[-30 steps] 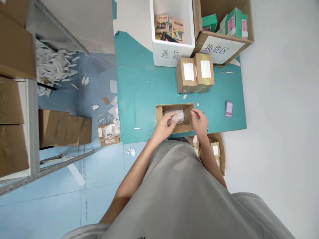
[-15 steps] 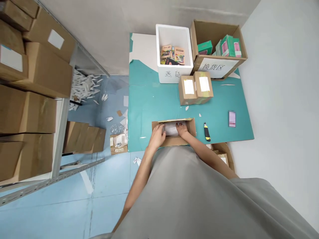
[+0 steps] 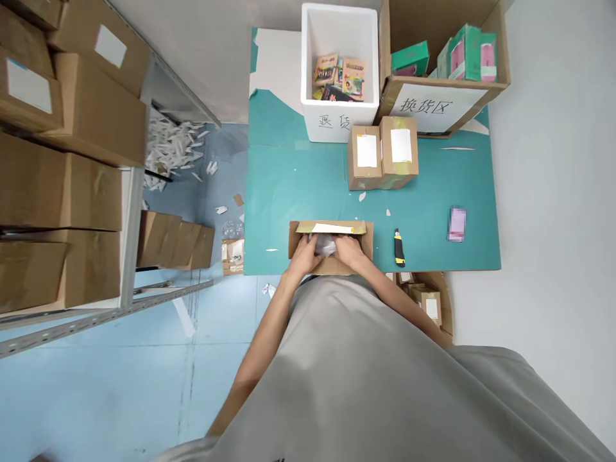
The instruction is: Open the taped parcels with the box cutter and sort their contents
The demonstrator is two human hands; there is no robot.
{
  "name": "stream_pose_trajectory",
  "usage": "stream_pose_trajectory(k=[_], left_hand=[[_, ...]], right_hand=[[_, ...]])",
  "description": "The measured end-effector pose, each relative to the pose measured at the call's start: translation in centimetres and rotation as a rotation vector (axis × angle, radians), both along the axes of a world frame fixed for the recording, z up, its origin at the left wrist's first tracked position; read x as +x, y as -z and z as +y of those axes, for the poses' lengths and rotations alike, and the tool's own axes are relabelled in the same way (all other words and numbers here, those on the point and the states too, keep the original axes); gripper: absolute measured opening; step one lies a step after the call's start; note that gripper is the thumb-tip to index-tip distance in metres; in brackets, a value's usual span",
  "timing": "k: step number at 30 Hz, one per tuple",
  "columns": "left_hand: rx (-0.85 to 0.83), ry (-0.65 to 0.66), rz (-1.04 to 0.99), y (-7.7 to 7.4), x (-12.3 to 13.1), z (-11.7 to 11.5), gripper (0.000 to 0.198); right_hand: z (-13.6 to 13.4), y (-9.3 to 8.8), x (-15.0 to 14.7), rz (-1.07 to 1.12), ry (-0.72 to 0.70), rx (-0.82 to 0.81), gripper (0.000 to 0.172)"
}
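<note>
An opened cardboard box [image 3: 332,264] stands at the table's front edge, close against my body, its flaps folded out. Inside it shows a whitish, translucent plastic-wrapped bundle [image 3: 326,244]; what the wrap contains cannot be made out. My left hand [image 3: 305,255] reaches in from the left with fingers curled on the bundle's left side. From the other side my right hand [image 3: 349,250] grips its right end, the fingertips partly hidden. A yellow-and-black utility knife [image 3: 399,249] lies to the right of the box, apart from both hands.
Two small taped cartons [image 3: 382,154] stand on the green table [image 3: 289,186]. Behind them are a white foam bin [image 3: 327,125] with small packs and a large carton [image 3: 437,106] with green boxes. A phone [image 3: 457,224] lies at right. Shelves of cartons [image 3: 91,199] stand left.
My hands have moved closer together around the plastic-wrapped bundle, which looks bunched between them. The box's far flap now leans further over the opening. The camera view has shifted.
</note>
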State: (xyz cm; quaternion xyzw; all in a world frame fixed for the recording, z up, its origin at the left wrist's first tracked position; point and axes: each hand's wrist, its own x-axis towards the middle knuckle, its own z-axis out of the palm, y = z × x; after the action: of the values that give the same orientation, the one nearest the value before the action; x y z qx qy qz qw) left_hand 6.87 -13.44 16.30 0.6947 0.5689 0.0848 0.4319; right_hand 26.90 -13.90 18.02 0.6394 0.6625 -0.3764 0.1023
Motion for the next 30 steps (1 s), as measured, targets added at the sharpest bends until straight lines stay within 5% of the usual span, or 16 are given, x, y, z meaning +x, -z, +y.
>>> stream_pose_trajectory(k=[8,13,18,23,30], left_hand=[[-0.225,-0.026,-0.361,-0.5,3.0,-0.2,0.031],[-0.199,-0.250,-0.460,-2.4,4.3,-2.9,0.039],[-0.193,-0.568,-0.576,-4.8,1.8,-5.6,0.044],[-0.126,-0.896,-0.533,-6.2,-2.7,-7.1,0.051],[-0.104,-0.914,-0.588,-6.2,-4.9,-5.6,0.058]], right_hand=[[-4.6,-2.1,3.3,0.562,0.249,0.215,0.050],[-6.2,-3.4,5.3,0.728,0.210,0.200,0.060],[-7.6,-4.5,4.5,0.763,0.031,0.248,0.074],[-7.5,-3.4,2.9,0.568,-0.043,0.257,0.051],[-0.2,0.0,0.2,-0.013,-0.127,-0.021,0.044]])
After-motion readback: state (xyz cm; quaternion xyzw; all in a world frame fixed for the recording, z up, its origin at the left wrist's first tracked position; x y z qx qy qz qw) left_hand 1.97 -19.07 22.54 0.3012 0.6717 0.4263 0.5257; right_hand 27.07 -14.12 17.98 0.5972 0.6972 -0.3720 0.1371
